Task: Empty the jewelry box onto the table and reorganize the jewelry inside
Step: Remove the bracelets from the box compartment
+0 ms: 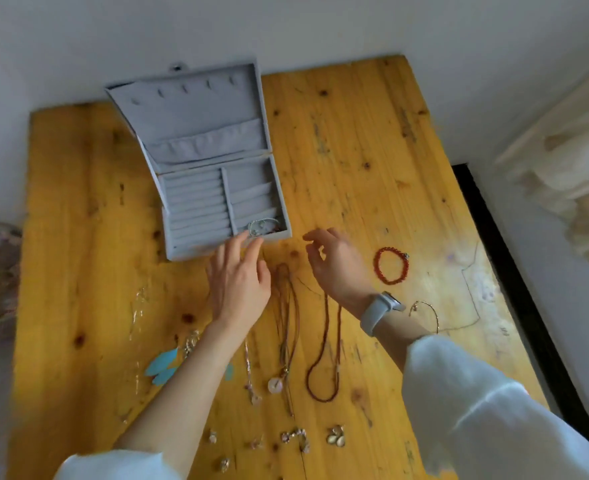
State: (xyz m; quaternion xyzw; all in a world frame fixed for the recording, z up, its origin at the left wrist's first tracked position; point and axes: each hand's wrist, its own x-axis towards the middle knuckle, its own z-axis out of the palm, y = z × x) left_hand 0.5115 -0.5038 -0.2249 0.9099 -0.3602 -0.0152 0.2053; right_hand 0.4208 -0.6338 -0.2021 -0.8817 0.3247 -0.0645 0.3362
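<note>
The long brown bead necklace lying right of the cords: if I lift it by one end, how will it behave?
The brown bead necklace will probably hang limp, since it lies as a loose narrow loop. It looks light, with fine beads. Dragged sideways, it may snag the cord necklaces lying beside it.

No legible text, label, brand, number or sign anywhere in the head view. Checked jewelry box lining and lid: plain grey fabric, unmarked. Checked wrist band: face turned edge-on, nothing readable. Checked table: wood grain, knots and scratches only, no lettering.
</note>
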